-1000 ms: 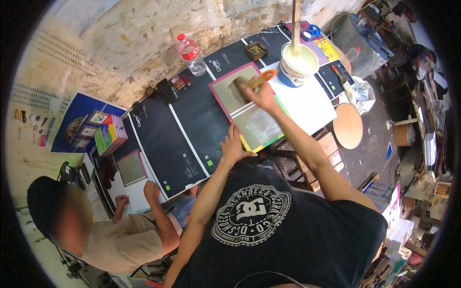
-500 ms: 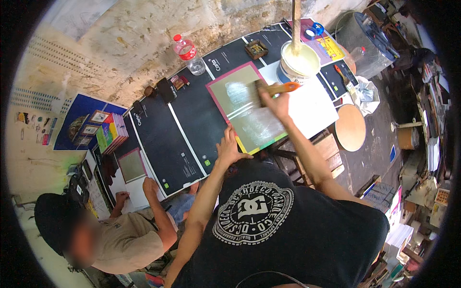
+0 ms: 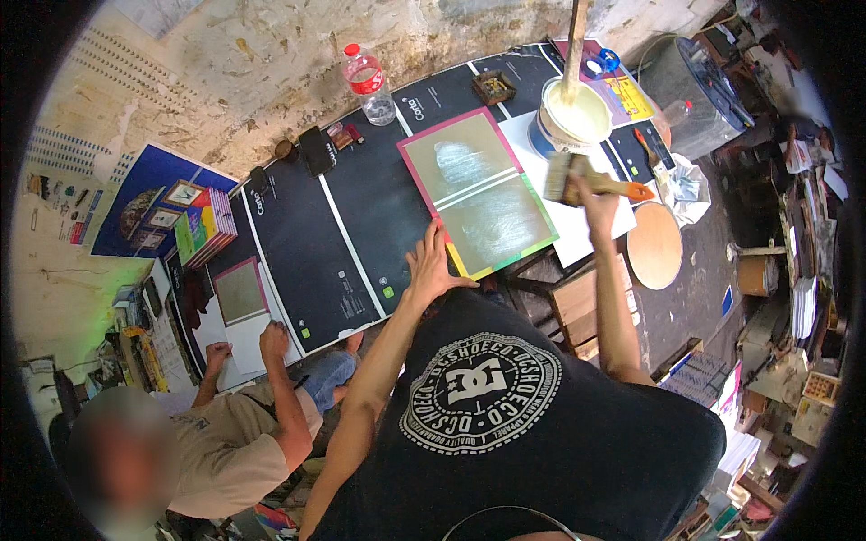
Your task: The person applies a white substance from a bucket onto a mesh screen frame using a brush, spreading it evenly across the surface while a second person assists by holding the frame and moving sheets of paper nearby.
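Note:
My right hand [image 3: 594, 203] grips a wide paintbrush [image 3: 622, 187] by its orange-ended handle. Its bristles hang over a white sheet, just below a bucket [image 3: 582, 113] of cream-white paste with a wooden stick [image 3: 575, 54] standing in it. A grey-olive board cover [image 3: 465, 198] with pink, yellow and green edges lies in front of me, with shiny wet white smears on both halves. Against its lower left corner rests my left hand [image 3: 430, 264], thumb and fingers spread, holding nothing. The white sheet [image 3: 577, 221] lies to the right of the cover.
A black-covered table [image 3: 316, 252] carries a red-capped bottle [image 3: 370, 86], a dark phone [image 3: 316, 151] and a small square tray [image 3: 493, 87]. A round stool [image 3: 655, 245] stands at the right. On the left, a co-worker's hands [image 3: 273, 341] are over a similar cover [image 3: 242, 290].
My right hand has moved right with the paintbrush, off the cover and over the white sheet near the bucket. My left hand stays at the cover's corner.

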A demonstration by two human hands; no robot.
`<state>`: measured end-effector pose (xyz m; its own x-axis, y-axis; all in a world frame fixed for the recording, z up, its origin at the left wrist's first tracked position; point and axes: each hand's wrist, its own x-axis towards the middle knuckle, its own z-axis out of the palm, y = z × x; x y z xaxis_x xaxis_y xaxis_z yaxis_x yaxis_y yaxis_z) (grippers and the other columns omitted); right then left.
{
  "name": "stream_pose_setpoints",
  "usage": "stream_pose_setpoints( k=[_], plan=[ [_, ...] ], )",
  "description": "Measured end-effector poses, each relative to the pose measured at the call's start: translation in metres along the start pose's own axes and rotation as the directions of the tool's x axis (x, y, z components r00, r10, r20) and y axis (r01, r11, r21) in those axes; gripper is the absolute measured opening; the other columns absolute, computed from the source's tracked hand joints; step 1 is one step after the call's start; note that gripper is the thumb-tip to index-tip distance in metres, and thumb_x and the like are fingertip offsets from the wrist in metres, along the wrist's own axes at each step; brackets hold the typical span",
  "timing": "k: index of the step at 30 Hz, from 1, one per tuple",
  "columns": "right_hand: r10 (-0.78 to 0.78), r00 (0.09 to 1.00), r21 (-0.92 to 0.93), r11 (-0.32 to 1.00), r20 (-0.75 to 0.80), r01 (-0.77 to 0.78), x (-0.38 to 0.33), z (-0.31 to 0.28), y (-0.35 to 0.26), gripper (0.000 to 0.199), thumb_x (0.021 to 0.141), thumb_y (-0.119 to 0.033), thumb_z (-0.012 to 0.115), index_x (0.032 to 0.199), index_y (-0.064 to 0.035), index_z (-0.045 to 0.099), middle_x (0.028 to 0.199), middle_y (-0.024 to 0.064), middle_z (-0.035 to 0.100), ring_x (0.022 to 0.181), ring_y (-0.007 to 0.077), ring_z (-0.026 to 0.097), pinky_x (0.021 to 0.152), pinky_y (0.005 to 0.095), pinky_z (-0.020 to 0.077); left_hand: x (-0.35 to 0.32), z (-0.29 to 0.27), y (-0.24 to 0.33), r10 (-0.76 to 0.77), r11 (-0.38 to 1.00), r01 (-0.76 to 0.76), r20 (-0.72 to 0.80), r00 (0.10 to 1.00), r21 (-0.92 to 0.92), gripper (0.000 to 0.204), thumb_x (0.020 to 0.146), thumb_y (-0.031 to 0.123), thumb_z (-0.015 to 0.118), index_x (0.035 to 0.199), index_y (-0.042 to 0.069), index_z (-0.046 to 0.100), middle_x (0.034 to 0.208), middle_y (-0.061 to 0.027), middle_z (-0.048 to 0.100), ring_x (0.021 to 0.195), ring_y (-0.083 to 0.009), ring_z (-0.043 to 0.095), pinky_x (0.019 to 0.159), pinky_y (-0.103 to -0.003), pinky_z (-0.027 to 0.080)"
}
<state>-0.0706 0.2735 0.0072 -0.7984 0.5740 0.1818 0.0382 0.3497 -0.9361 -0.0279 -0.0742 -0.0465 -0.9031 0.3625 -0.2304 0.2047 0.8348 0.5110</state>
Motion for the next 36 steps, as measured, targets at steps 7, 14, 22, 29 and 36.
stream_pose_setpoints(
  k=[7, 14, 22, 29, 36],
  plan=[
    [0.135, 0.928, -0.344, 0.939, 0.348, -0.007, -0.107, 0.11, -0.015, 0.051, 0.083, -0.044, 0.073, 0.092, 0.0062, 0.069, 0.078, 0.0239, 0.071, 0.077, 0.0345, 0.073, 0.073, 0.0453, 0.0561, -0.003, -0.005, 0.002, 0.045, 0.998, -0.042, -0.091, 0.995, 0.039, 0.15, 0.038, 0.072, 0.088, 0.153, -0.003, 0.027, 0.161, -0.0142, 0.026, 0.13, -0.0397, 0.046, 0.091, -0.065, 0.04],
    [0.143, 0.987, -0.52, 0.85, 0.068, -0.087, -0.072, -0.002, -0.017, 0.051, 0.091, -0.047, 0.066, 0.085, 0.0038, 0.067, 0.07, 0.0216, 0.07, 0.072, 0.0343, 0.073, 0.064, 0.0429, 0.0551, 0.001, -0.009, 0.001, 0.015, 0.997, -0.014, -0.005, 1.0, 0.071, 0.142, 0.044, 0.069, 0.09, 0.15, -0.003, 0.029, 0.159, -0.0168, 0.025, 0.133, -0.0409, 0.044, 0.093, -0.068, 0.039],
    [0.239, 0.91, -0.561, 0.828, 0.339, -0.008, -0.143, 0.058, -0.038, 0.052, 0.093, -0.049, 0.061, 0.075, -0.001, 0.068, 0.065, 0.021, 0.066, 0.065, 0.034, 0.071, 0.07, 0.0462, 0.0561, 0.005, -0.023, 0.019, -0.027, 0.985, 0.008, 0.106, 0.994, 0.17, 0.141, 0.045, 0.066, 0.092, 0.147, -0.008, 0.029, 0.154, -0.0168, 0.029, 0.125, -0.0434, 0.05, 0.095, -0.065, 0.043],
    [0.0, 0.999, -0.713, 0.701, 0.047, 0.034, -0.045, -0.042, -0.017, 0.045, 0.089, -0.044, 0.067, 0.078, 0.0, 0.069, 0.061, 0.0171, 0.067, 0.061, 0.0342, 0.07, 0.061, 0.0447, 0.0554, 0.004, -0.022, 0.021, -0.032, 0.988, 0.018, 0.086, 0.996, 0.153, 0.138, 0.048, 0.059, 0.095, 0.147, -0.009, 0.028, 0.156, -0.018, 0.025, 0.124, -0.044, 0.052, 0.094, -0.064, 0.046],
    [0.028, 0.881, -0.455, 0.863, 0.473, 0.217, -0.033, 0.02, 0.007, 0.036, 0.086, -0.039, 0.072, 0.089, -0.0031, 0.072, 0.07, 0.0149, 0.066, 0.064, 0.0269, 0.066, 0.063, 0.0415, 0.0516, 0.004, -0.024, 0.023, -0.062, 0.995, 0.052, 0.114, 0.992, 0.087, 0.14, 0.049, 0.055, 0.096, 0.151, -0.006, 0.022, 0.16, -0.0179, 0.022, 0.127, -0.0443, 0.05, 0.096, -0.063, 0.047]
  ],
)
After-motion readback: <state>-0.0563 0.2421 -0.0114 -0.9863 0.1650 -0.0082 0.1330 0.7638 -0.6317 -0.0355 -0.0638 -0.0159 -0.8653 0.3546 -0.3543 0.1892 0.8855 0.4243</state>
